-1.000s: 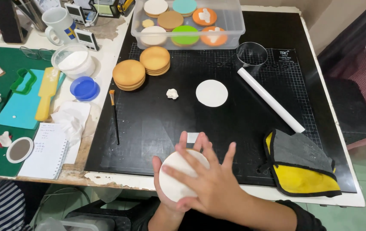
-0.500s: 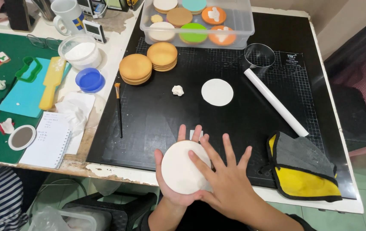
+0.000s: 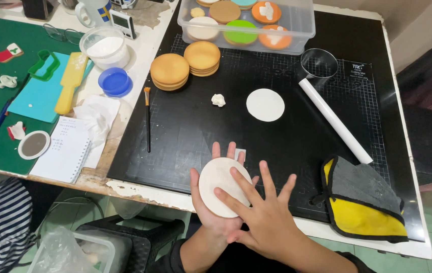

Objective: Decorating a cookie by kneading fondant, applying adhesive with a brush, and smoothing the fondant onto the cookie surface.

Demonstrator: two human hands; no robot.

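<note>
The black mat (image 3: 185, 131) lay under both hands. The left hand (image 3: 216, 202) cradled a white disc (image 3: 222, 186) on its open palm; the right hand's (image 3: 266, 217) spread fingers pressed it. Uneven pressure risked denting or tearing the disc.

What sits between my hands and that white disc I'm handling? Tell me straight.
Nothing. The white disc lies flat on the left hand, and the right hand rests its fingers directly on the disc's top. Both hands touch it with no visible layer between. The brush and rolling pin lie apart on the black mat.
</note>
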